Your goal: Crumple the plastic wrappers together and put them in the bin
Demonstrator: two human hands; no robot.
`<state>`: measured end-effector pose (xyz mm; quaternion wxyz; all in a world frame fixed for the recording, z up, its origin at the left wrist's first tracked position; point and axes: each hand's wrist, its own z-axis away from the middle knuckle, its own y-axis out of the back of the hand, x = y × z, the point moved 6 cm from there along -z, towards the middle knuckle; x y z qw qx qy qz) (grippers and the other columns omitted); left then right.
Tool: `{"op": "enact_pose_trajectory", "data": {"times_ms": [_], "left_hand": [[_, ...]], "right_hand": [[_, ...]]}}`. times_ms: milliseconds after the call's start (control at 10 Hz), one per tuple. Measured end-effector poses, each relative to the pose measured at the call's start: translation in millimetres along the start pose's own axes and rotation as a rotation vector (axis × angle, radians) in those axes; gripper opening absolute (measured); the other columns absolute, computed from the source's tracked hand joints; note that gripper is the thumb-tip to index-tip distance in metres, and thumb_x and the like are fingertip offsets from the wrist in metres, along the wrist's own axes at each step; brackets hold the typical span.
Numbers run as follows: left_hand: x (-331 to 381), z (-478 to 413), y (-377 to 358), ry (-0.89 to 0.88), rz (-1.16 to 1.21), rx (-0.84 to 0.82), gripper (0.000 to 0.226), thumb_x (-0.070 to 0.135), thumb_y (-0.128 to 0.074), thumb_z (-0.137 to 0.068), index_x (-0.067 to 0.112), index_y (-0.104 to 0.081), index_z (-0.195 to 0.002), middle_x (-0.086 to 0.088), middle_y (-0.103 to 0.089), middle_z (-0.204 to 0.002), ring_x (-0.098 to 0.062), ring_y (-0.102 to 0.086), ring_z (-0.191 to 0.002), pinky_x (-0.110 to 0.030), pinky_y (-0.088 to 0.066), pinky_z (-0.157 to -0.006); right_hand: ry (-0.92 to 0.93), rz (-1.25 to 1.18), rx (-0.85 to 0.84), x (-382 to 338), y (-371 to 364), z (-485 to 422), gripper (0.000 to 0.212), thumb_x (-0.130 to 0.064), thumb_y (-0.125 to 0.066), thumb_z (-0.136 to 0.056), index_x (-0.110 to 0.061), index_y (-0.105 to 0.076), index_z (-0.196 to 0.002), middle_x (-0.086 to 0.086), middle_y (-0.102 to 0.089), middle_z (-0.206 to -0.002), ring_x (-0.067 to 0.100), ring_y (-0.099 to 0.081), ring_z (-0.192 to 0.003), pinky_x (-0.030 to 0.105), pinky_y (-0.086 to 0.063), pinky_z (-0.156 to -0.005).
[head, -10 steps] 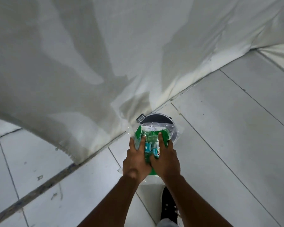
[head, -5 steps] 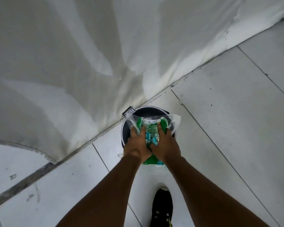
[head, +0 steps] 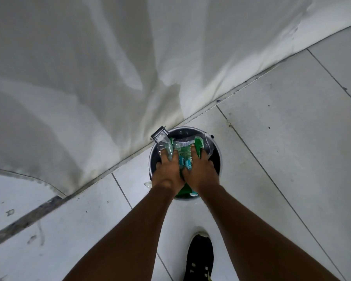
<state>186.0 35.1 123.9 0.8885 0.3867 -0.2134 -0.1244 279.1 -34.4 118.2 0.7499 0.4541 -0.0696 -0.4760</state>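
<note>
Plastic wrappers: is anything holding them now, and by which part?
Both hands, left and right, press the plastic wrappers between them at the bundle's sides, fingers spread on top, over the bin.

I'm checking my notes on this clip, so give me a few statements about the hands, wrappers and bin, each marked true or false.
1. Both hands, left hand and right hand, press on the plastic wrappers. True.
2. The bin is lying on its side. False: it stands upright, mouth up.
3. The wrappers are over the bin's opening. True.
4. The wrappers are red. False: green and clear.
5. A black shoe shows on the tiled floor. True.
</note>
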Motion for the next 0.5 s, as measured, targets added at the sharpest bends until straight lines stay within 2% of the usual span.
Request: {"op": "enact_pose_trajectory", "data": {"times_ms": [200,400,500], "left_hand": [[1,-6,0,-0.010,-0.021,-0.021,0.091,0.038,-0.069,-0.087,0.027,-0.010,-0.155,-0.012,-0.001,-0.162,-0.036,-0.042,-0.127,-0.045,-0.046,-0.098],[1,-6,-1,-0.023,-0.074,-0.113,0.092,0.046,-0.065,-0.088,0.030,-0.006,-0.156,-0.012,0.001,-0.163,-0.036,-0.040,-0.130,-0.047,-0.047,-0.098],[7,-7,23,-0.041,-0.220,-0.118,0.094,0.056,-0.062,-0.083,0.031,-0.007,-0.156,-0.013,-0.015,-0.160,-0.037,-0.039,-0.131,-0.049,-0.047,-0.096]], "right_hand": [[-0.002,-0.005,0.006,0,-3,-4,0.082,-0.041,-0.053,-0.094,-0.027,-0.002,-0.157,0.016,-0.012,-0.162,0.040,-0.038,-0.134,0.048,-0.043,-0.103],[0.027,0.036,-0.035,3,-10,-3,0.076,-0.044,-0.047,-0.099,-0.028,0.000,-0.156,0.016,-0.006,-0.164,0.041,-0.038,-0.136,0.049,-0.045,-0.104],[0.027,0.107,-0.039,5,3,1,0.076,-0.054,-0.043,-0.098,-0.031,0.000,-0.156,0.018,-0.003,-0.164,0.044,-0.035,-0.138,0.053,-0.044,-0.105]]}}
